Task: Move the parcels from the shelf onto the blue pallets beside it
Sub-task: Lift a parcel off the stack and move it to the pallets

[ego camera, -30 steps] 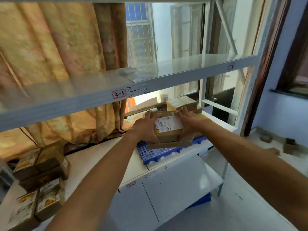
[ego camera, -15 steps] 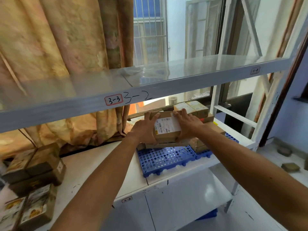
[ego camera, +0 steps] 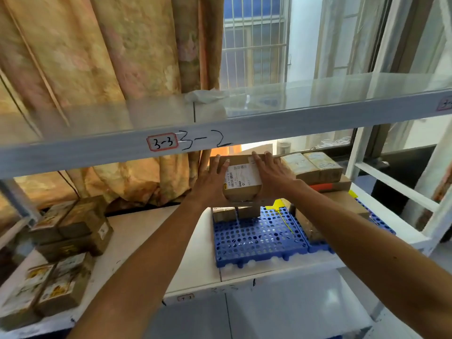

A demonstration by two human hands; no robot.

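Observation:
I hold a brown parcel point(ego camera: 241, 179) with a white label between both palms, my left hand point(ego camera: 211, 182) on its left side and my right hand point(ego camera: 272, 177) on its right. It sits at the back of the blue pallet point(ego camera: 259, 237), on top of two small brown parcels point(ego camera: 234, 212). More parcels are stacked on the pallets to the right point(ego camera: 315, 167). Several parcels remain on the white shelf at the left point(ego camera: 71, 226).
The upper shelf beam point(ego camera: 220, 140), marked 3-3, hangs just above my hands. A floral curtain point(ego camera: 97, 57) and a barred window lie behind. A white shelf post point(ego camera: 435, 211) stands at the right. A lower shelf board point(ego camera: 281, 309) shows beneath.
Both hands have carried the labelled parcel further back over the blue pallet, onto the small parcels there. The camera has moved closer and turned left.

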